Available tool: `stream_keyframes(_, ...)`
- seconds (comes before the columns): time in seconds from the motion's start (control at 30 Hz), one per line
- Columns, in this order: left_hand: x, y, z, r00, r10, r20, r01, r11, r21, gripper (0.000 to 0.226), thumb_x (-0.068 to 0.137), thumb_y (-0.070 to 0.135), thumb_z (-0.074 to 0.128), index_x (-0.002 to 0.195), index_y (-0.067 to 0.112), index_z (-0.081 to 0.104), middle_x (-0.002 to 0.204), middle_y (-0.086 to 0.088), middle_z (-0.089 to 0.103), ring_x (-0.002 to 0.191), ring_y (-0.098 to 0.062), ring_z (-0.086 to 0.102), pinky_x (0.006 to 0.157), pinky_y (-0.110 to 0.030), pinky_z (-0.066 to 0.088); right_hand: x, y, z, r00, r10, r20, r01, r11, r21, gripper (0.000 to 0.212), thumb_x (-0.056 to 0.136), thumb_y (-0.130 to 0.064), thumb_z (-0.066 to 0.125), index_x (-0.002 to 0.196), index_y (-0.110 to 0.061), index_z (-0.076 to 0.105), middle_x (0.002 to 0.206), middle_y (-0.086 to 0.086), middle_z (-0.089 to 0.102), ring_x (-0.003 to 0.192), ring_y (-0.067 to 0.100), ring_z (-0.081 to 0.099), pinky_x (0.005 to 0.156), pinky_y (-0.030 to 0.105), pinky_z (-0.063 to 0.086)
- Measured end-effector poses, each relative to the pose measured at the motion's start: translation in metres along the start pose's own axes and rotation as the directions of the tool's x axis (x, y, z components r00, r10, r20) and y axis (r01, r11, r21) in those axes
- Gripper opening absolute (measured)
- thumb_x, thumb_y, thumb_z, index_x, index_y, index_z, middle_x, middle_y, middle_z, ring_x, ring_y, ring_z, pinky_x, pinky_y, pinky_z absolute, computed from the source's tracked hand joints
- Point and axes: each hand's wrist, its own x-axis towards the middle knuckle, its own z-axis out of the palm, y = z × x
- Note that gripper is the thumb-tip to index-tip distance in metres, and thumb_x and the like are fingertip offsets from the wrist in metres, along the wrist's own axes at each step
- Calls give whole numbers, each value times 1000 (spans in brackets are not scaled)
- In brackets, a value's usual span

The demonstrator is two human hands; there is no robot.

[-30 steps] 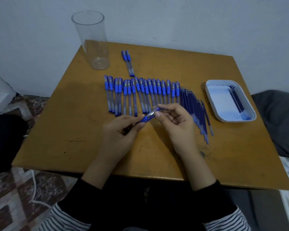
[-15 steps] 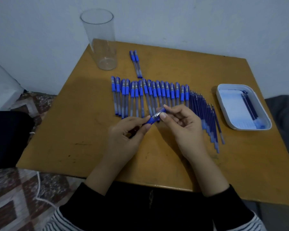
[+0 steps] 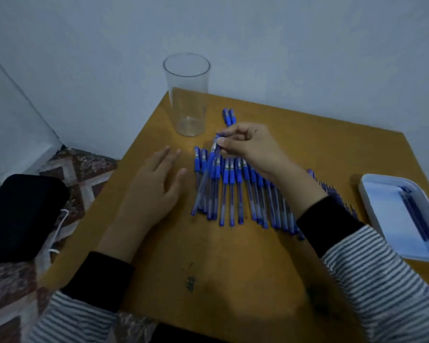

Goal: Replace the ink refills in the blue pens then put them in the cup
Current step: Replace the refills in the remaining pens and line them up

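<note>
Wooden table, right hand pinching pen

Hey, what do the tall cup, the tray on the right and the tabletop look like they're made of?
Cup: clear, glossy, probably plastic, possibly glass; the wall shows through it.
Tray: white, smooth, slightly shiny, likely plastic; rounded moulded corners.
Tabletop: yellow-brown, matte, wood or laminate; scuffed and ink-marked.
</note>
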Motion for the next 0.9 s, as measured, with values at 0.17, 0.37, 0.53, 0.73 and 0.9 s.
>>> stream_keyframes(0.17,23,-16,-1,993,-78,85,64,986,151,56,105,44,40,157,24,32,166,0,22,154,-23,15,122,-39,16,42,5,20,996,62,66,-55,994,-95,7,88,1,69,93,-4,70,72,6,67,66,11,66,74,25,59)
stream_keyframes(0.37,28,-25,8,986,-109,127,79,973,219,59,106,50,28,160,27,20,168,4,10,155,-19,4,123,-33,0,62,9,27,997,75,16,-65,935,-349,13,87,-11,74,100,-10,75,72,-2,68,65,6,62,62,17,52)
stream_keyframes(0.53,28,-27,9,986,-101,132,71,973,218,70,98,59,14,160,28,20,167,4,10,155,-19,3,120,-30,-5,72,14,37,998,50,27,-33,894,-447,18,87,-17,75,104,-11,77,82,0,71,73,5,61,71,18,50)
stream_keyframes(0.73,28,-28,10,985,-109,137,73,966,247,59,106,51,23,160,28,17,168,5,7,155,-17,0,119,-29,-7,71,18,44,994,40,104,23,840,-542,18,87,-19,74,104,-13,77,94,6,75,93,18,68,88,33,55)
stream_keyframes(0.9,27,-28,10,987,-95,128,64,972,227,61,105,54,19,160,27,19,168,3,9,155,-19,2,119,-30,-6,67,17,43,991,38,132,40,842,-538,18,91,-19,70,108,-16,75,99,0,74,92,6,65,76,12,49)
